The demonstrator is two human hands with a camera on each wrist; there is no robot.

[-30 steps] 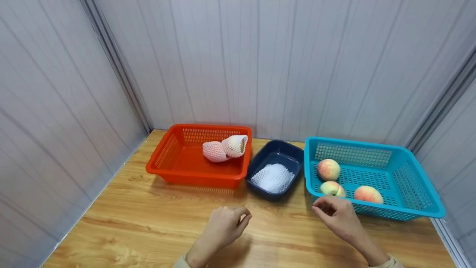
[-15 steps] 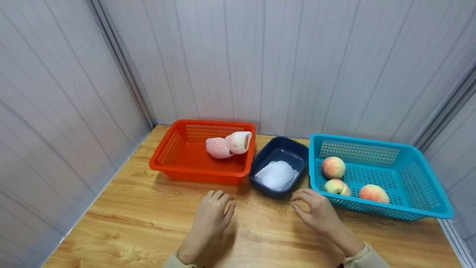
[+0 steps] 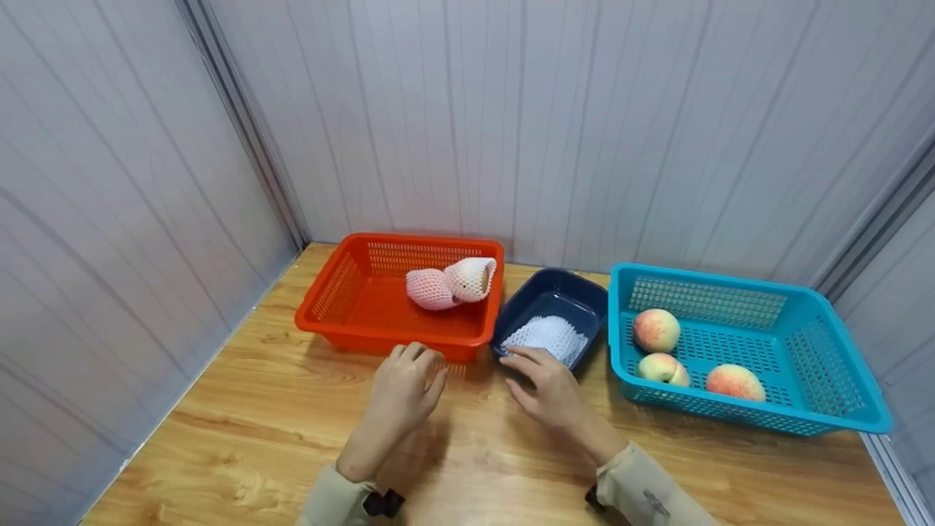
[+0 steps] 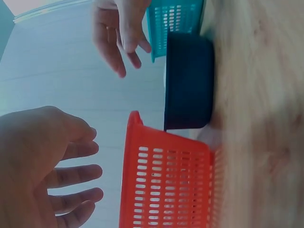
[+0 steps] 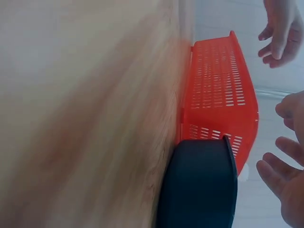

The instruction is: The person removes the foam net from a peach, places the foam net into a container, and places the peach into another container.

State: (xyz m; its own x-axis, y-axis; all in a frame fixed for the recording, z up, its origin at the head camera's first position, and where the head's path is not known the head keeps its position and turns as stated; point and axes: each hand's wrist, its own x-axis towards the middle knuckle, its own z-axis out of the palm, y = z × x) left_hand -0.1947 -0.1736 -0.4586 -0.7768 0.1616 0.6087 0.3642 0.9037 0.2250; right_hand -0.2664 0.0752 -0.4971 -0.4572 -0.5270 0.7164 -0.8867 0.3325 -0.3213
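My left hand (image 3: 400, 387) hovers in front of the red basket (image 3: 398, 342), holding nothing, its fingers loosely bent and spread in the left wrist view. My right hand (image 3: 548, 391) is at the near edge of the dark blue tray (image 3: 527, 298), fingers relaxed and apart, nothing in them. White foam fruit nets (image 3: 546, 334) lie in that tray, partly hidden by the right hand. Inside the red basket sit a pink foam-netted bundle (image 3: 429, 289) and a white foam-netted one (image 3: 469, 280), touching each other; a fruit seems to show in the white net's opening.
A turquoise basket (image 3: 745, 410) stands at the right with three peaches, one of them a reddish peach (image 3: 735, 382) near its front wall. The wooden table (image 3: 241, 438) meets a grey panel wall (image 3: 467, 131) behind the containers.
My right hand has moved left, from the front of the turquoise basket to the blue tray. My left hand has shifted slightly left and forward, its fingers loosening. The containers' contents look unchanged.
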